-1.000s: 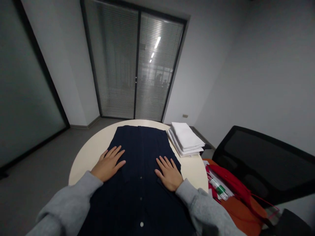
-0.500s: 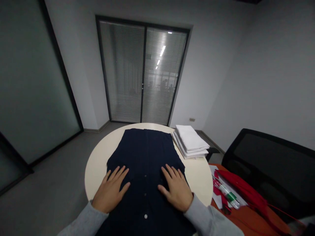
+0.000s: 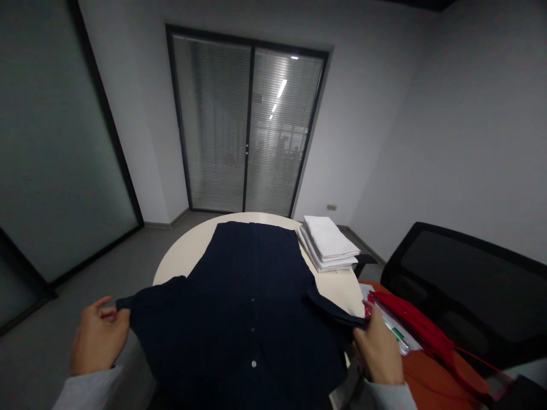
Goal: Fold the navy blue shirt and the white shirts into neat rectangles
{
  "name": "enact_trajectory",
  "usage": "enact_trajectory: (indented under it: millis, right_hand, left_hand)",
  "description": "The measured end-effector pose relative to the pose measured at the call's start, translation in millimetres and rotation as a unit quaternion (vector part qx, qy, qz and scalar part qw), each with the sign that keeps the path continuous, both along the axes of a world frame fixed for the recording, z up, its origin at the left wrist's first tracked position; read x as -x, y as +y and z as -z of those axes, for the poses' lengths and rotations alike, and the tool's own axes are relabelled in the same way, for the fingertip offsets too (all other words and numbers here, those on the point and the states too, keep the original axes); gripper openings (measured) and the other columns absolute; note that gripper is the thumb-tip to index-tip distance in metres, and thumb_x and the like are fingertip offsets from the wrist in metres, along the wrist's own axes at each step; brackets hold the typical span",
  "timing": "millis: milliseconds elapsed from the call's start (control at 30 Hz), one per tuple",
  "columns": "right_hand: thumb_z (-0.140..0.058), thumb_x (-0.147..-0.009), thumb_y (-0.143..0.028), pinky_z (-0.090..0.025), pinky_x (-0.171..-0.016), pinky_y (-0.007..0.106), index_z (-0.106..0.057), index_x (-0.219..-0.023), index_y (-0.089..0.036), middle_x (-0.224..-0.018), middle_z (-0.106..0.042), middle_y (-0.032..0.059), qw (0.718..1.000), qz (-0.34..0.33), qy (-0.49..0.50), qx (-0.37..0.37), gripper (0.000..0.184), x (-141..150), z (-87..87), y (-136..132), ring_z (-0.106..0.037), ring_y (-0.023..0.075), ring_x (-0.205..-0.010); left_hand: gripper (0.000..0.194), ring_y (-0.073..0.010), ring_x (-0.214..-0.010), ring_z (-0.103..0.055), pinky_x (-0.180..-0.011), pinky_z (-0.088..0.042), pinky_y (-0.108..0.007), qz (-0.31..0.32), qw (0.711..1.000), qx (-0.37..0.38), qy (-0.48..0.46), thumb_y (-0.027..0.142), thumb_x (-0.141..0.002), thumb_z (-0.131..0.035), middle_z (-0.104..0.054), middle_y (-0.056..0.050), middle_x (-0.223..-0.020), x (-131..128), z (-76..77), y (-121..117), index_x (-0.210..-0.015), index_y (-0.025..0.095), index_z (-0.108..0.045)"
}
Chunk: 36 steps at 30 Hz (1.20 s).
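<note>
A dark navy button-up shirt (image 3: 252, 273) lies spread on the round cream table (image 3: 177, 259), with its hem toward the far edge and a few buttons down the middle. At the left, beyond the table's edge, my left hand (image 3: 100, 336) pinches the end of one short sleeve and holds it out sideways. My right hand (image 3: 380, 344) grips the end of the other sleeve at the right edge, the fabric raised in a fold. The nearest part of the shirt runs out of the bottom of the view.
A stack of folded white cloths (image 3: 331, 242) sits at the table's far right. Beside the table, a black mesh chair (image 3: 465, 285) stands behind an orange surface (image 3: 431, 370) bearing a red bag (image 3: 414, 322) and a clear bottle (image 3: 401, 341). Glass doors (image 3: 248, 125) stand beyond.
Both hands were lying flat on the shirt; they have moved outward and now hold the sleeve ends. The sleeves are pulled out to either side.
</note>
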State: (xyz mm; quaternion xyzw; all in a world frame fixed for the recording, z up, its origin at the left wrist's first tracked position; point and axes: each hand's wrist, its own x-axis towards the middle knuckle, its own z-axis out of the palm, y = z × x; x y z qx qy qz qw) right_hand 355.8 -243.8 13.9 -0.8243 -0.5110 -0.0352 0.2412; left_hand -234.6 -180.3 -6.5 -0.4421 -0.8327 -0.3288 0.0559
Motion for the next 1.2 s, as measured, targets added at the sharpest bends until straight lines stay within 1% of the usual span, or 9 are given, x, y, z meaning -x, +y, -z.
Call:
enact_trajectory:
  millis: [100, 200, 267, 433, 567, 800, 900, 1067, 1200]
  right_hand:
    - [-0.049, -0.090, -0.034, -0.053, -0.086, 0.056, -0.041, -0.151, -0.001, -0.129, -0.060, 0.0313, 0.992, 0.063, -0.103, -0.041, 0.070, -3.0, -10.4, 2.5, -0.063, 0.0469, -0.113]
    - [-0.050, -0.094, -0.035, -0.048, -0.098, 0.063, -0.040, -0.153, -0.002, -0.140, -0.054, 0.0319, 0.971, 0.023, -0.154, -0.180, 0.068, 27.9, -25.0, 14.3, -0.055, 0.0485, -0.126]
    - [-0.048, -0.097, -0.029, -0.045, -0.110, 0.057, -0.045, -0.152, -0.010, -0.142, -0.057, 0.0236, 0.955, -0.141, -0.146, -0.216, 0.058, 53.9, -26.7, 21.2, -0.054, 0.0383, -0.132]
    - [-0.049, -0.102, -0.027, -0.030, -0.126, 0.052, -0.056, -0.147, -0.027, -0.149, -0.060, 0.0042, 0.858, -0.490, -0.154, 0.007, 0.046, 76.2, -9.3, 23.5, -0.046, 0.0245, -0.146]
    - [-0.049, -0.103, -0.032, -0.012, -0.128, 0.065, -0.060, -0.144, -0.029, -0.152, -0.059, 0.0033, 0.904, -0.371, -0.203, 0.053, 0.043, 43.6, -4.3, 21.3, -0.039, 0.0299, -0.151]
    - [-0.050, -0.099, -0.027, -0.006, -0.115, 0.084, -0.065, -0.136, -0.010, -0.157, -0.048, 0.0211, 0.956, 0.055, -0.287, 0.010, 0.043, 8.9, -8.8, 14.4, -0.033, 0.0477, -0.149]
    - [-0.043, -0.103, -0.026, -0.011, -0.119, 0.079, -0.056, -0.147, -0.012, -0.164, -0.039, 0.0206, 0.958, 0.007, -0.283, -0.055, 0.048, 29.4, -12.3, 12.4, -0.025, 0.0430, -0.155]
    - [-0.044, -0.107, -0.044, -0.019, -0.127, 0.062, -0.047, -0.156, -0.030, -0.166, -0.039, 0.0055, 0.939, -0.280, -0.197, 0.031, 0.051, 61.2, -2.1, 22.4, -0.026, 0.0314, -0.157]
    - [-0.041, -0.106, -0.058, -0.021, -0.126, 0.064, -0.041, -0.159, -0.034, -0.166, -0.039, 0.0022, 0.960, -0.235, -0.104, 0.113, 0.058, 58.0, 12.8, 34.3, -0.029, 0.0328, -0.156]
  left_hand:
    - [0.064, -0.0469, -0.135, -0.050, -0.098, -0.048, -0.064, 0.044, 0.993, 0.076, 0.083, 0.052, -0.100, -0.034, -0.050, -0.022, -0.152, -22.8, -19.1, 7.7, -0.151, 0.015, -0.047]
    - [0.068, -0.0379, -0.150, -0.034, -0.118, -0.032, -0.058, 0.221, 0.962, 0.099, 0.129, 0.055, -0.101, -0.035, -0.040, -0.015, -0.164, -72.9, -29.7, 28.7, -0.157, 0.018, -0.044]
    - [0.070, -0.0324, -0.155, -0.028, -0.125, -0.022, -0.054, 0.310, 0.929, 0.146, 0.139, 0.058, -0.099, -0.040, -0.038, -0.009, -0.167, -104.1, -25.0, 41.3, -0.160, 0.023, -0.042]
    - [0.073, -0.0320, -0.160, -0.018, -0.126, -0.013, -0.061, 0.328, 0.902, 0.247, 0.136, 0.062, -0.099, -0.039, -0.029, -0.003, -0.170, -130.9, -4.3, 50.3, -0.163, 0.027, -0.036]
    - [0.071, -0.0300, -0.160, -0.015, -0.127, -0.012, -0.060, 0.325, 0.899, 0.258, 0.143, 0.060, -0.100, -0.037, -0.026, 0.000, -0.171, -124.4, -4.5, 48.9, -0.163, 0.029, -0.033]
    - [0.072, -0.0305, -0.160, -0.016, -0.127, -0.012, -0.059, 0.325, 0.899, 0.260, 0.138, 0.060, -0.098, -0.039, -0.027, -0.001, -0.171, -123.3, -1.1, 52.6, -0.162, 0.028, -0.036]
    - [0.073, -0.0311, -0.160, -0.018, -0.127, -0.013, -0.060, 0.326, 0.903, 0.246, 0.136, 0.061, -0.097, -0.039, -0.028, -0.002, -0.170, -121.3, 3.0, 54.0, -0.162, 0.028, -0.037]
    - [0.072, -0.0315, -0.159, -0.019, -0.127, -0.015, -0.060, 0.329, 0.903, 0.235, 0.142, 0.060, -0.098, -0.038, -0.030, -0.003, -0.169, -118.5, 6.4, 54.1, -0.161, 0.027, -0.039]
    - [0.072, -0.0328, -0.159, -0.021, -0.126, -0.016, -0.060, 0.339, 0.903, 0.224, 0.136, 0.058, -0.096, -0.042, -0.033, -0.004, -0.168, -116.4, 7.4, 54.2, -0.161, 0.027, -0.040]
